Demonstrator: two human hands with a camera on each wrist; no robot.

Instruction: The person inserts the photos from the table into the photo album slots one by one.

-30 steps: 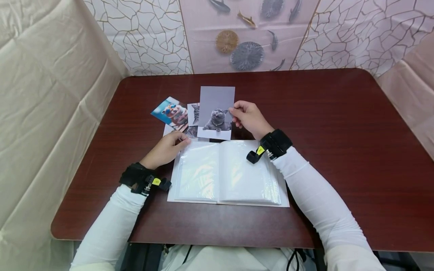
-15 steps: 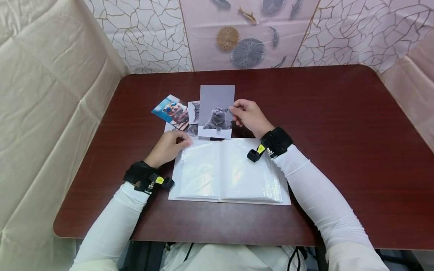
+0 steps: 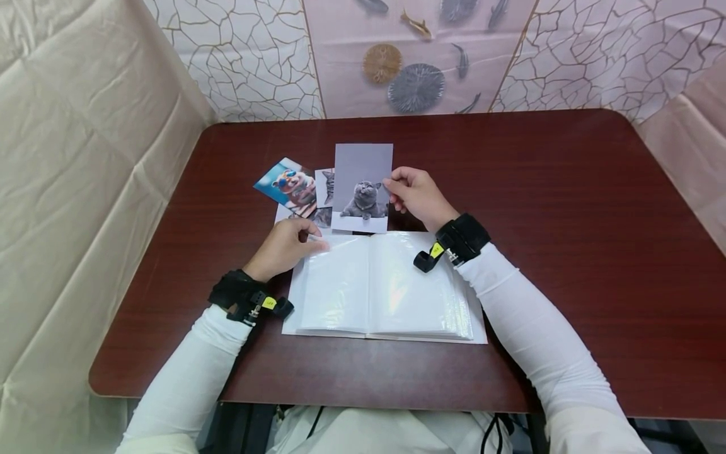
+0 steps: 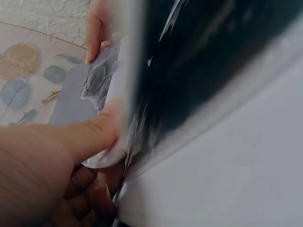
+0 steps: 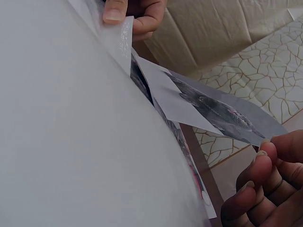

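A white photo album [image 3: 340,290] with clear plastic sleeves lies spread on the table. My left hand [image 3: 280,249] pinches the upper left corner of its left page, thumb in front and fingers behind; the left wrist view shows the sleeve edge lifted and bent. My right hand [image 3: 420,197] holds the right edge of a photo of a grey cat [image 3: 363,165] between thumb and fingers. That photo stands just beyond the album's top edge, its lower edge close to the sleeve opening. In the right wrist view the cat photo [image 5: 213,106] tilts towards the album page [image 5: 90,123].
Behind the left hand lie more photos: a blue one with an animal in sunglasses [image 3: 292,186] and a partly covered cat picture [image 3: 325,187]. They overlap on the dark red-brown table [image 3: 544,189]. A beige cloth [image 3: 113,157] hangs along the left side.
My left thumb has shifted slightly to the right and down over the page corner. The right hand and the cat photo stay almost where they were.
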